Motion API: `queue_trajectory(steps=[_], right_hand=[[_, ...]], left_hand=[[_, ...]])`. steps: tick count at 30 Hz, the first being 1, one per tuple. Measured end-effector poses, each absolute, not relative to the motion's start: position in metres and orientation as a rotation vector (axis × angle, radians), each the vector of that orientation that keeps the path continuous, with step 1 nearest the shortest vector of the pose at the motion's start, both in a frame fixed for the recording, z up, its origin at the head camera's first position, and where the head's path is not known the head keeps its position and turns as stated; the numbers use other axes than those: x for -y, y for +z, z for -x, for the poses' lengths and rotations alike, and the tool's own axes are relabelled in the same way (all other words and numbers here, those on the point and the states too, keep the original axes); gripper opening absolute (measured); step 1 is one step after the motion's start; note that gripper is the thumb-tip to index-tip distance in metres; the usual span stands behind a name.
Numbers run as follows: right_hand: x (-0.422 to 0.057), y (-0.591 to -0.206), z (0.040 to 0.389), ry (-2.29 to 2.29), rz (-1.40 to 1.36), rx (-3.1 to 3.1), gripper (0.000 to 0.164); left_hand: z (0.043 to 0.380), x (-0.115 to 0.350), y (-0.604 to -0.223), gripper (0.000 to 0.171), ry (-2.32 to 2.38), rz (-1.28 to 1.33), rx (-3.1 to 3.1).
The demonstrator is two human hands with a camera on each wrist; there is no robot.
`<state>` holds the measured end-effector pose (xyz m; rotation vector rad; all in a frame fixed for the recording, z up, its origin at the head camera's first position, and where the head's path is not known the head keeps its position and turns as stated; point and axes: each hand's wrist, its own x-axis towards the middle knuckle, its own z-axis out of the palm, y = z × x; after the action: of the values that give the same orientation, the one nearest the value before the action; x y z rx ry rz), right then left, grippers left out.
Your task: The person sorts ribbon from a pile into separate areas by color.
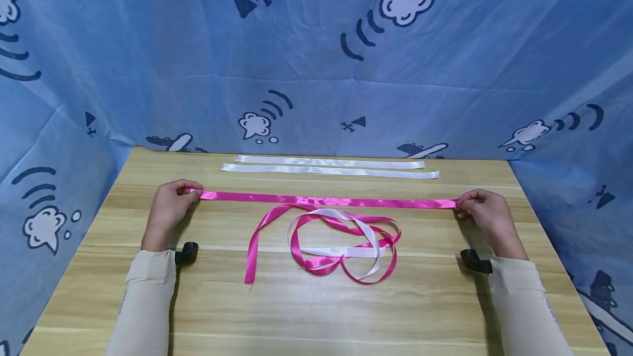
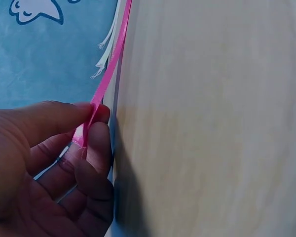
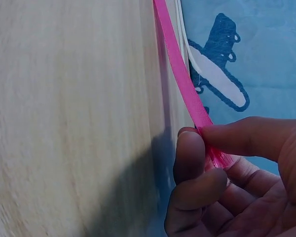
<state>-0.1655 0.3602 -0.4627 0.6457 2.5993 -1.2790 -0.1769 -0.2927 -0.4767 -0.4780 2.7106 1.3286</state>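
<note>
A pink satin ribbon (image 1: 326,201) stretches nearly straight from side to side across the table. My left hand (image 1: 170,207) pinches its left end between thumb and fingertips, and in the left wrist view a short tail of the ribbon (image 2: 111,69) hangs past the thumb. At the other end my right hand (image 1: 487,218) pinches it likewise; the right wrist view shows the ribbon (image 3: 180,74) running away from the thumb, its end tucked in toward the palm. Closer to me than the taut ribbon lies a loose tangle of pink ribbon (image 1: 252,251) and white ribbon (image 1: 341,252).
Two white ribbon strips, a farther one (image 1: 326,162) and a nearer one (image 1: 326,170), lie straight and parallel near the back edge of the wooden table (image 1: 316,317). A blue patterned cloth (image 1: 306,59) hangs behind the table and along both sides.
</note>
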Motion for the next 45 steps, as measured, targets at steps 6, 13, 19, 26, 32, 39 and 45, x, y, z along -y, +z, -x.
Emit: queue_trajectory(steps=[6, 13, 19, 26, 32, 39, 45], right_hand=[[-0.361, -0.463, 0.166, -1.259, -0.679, -2.589, 0.019], [-0.362, -0.463, 0.165, -1.244, -0.683, -2.604, 0.021], [-0.364, -0.462, 0.163, -1.245, -0.703, -2.621, 0.025], [-0.365, -0.459, 0.161, -1.214, -0.752, -2.676, 0.030], [-0.366, -0.453, 0.157, -1.167, -0.788, -2.777, 0.034], [-0.365, -0.449, 0.155, -1.133, -0.795, -2.851, 0.033], [-0.357, -0.443, 0.150, -1.140, -0.737, -2.924, 0.031]], left_hand=[[0.177, 0.290, -0.476, 0.022, 1.296, 0.490, -2.706], [0.174, 0.290, -0.473, 0.024, 1.251, 0.483, -2.713], [0.169, 0.293, -0.472, 0.025, 1.248, 0.489, -2.719], [0.164, 0.301, -0.469, 0.027, 1.239, 0.488, -2.764], [0.161, 0.303, -0.462, 0.027, 1.199, 0.505, -2.834], [0.159, 0.295, -0.451, 0.025, 1.214, 0.458, -2.901], [0.159, 0.281, -0.443, 0.026, 1.265, 0.298, -2.882]])
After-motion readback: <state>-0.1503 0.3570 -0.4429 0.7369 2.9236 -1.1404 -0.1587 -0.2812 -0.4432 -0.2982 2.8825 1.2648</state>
